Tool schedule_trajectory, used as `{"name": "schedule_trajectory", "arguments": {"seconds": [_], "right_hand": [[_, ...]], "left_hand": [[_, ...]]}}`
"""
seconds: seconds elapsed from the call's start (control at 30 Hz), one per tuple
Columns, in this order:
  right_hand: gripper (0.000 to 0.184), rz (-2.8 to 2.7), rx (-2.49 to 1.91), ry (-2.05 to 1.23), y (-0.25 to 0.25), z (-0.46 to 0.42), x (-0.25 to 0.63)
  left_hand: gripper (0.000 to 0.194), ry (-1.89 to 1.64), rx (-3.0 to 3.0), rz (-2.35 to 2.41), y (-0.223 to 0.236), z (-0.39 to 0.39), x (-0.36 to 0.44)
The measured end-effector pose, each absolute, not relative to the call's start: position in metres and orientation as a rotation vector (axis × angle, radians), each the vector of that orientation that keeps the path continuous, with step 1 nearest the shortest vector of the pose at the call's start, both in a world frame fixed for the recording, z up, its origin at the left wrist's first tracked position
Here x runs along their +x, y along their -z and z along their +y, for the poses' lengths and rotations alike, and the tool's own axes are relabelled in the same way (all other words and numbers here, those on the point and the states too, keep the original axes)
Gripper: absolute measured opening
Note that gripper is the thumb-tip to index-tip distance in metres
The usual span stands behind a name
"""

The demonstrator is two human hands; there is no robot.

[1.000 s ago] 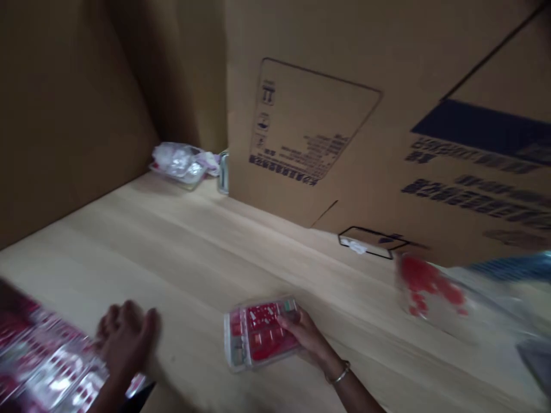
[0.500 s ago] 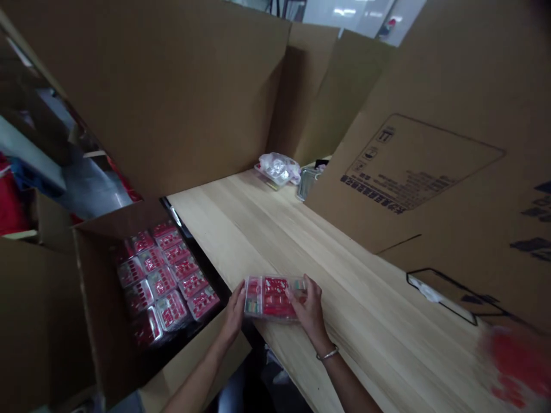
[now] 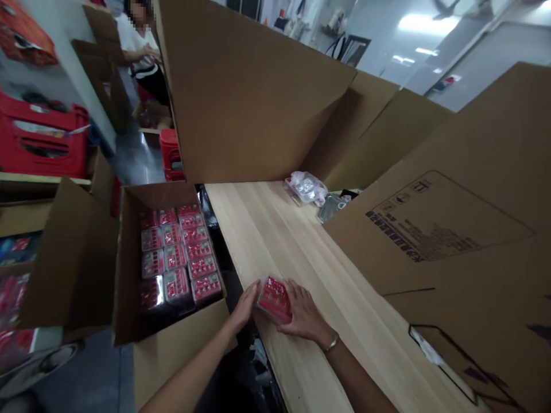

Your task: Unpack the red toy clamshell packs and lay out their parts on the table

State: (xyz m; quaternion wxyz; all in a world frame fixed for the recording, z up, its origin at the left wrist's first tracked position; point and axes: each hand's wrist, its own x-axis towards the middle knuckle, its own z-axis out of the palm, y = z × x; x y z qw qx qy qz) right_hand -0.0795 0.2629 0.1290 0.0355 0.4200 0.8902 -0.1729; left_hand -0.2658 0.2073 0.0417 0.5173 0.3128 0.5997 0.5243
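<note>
One clear plastic blister pack (image 3: 274, 299) with red contents, gripped narrowly between left hand (image 3: 245, 307) and right hand (image 3: 303, 314), over the edge of a pale wooden table (image 3: 301, 241); beside it, an open cardboard carton (image 3: 172, 350) of stacked matching packs (image 3: 174, 258).

Packing workshop: cardboard cartons (image 3: 167, 195), a wooden workbench (image 3: 275, 229), red plastic crates (image 3: 43, 137)

Plastic case (image 3: 274, 299): clear, red contents.
Tabletop (image 3: 275, 241): pale wood, lengthwise grain.
Carton flap (image 3: 447, 229): brown, black print.
Crate (image 3: 43, 163): red.
</note>
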Motion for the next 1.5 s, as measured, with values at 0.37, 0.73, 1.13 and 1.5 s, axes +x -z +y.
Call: {"name": "schedule_trajectory", "arguments": {"seconds": [0.37, 0.73, 1.13, 1.5], "right_hand": [[0.109, 2.799, 1.302, 0.556, -0.110, 0.271, -0.064], [0.109, 2.928, 1.287, 0.728, -0.084, 0.277, -0.035], [0.105, 2.892, 1.337, 0.697, -0.088, 0.277, -0.030], [0.106, 2.863, 1.274, 0.544, -0.103, 0.270, -0.048]], "left_hand": [[0.022, -1.292, 0.201, 1.562, -0.005, 0.157, -0.246], [0.041, -1.309, 0.177, 1.604, -0.025, 0.174, -0.217], [0.053, -1.231, 0.390, 1.710, -0.029, 0.172, -0.213], [0.054, -1.335, 0.656, 1.735, -0.049, 0.170, -0.218]]}}
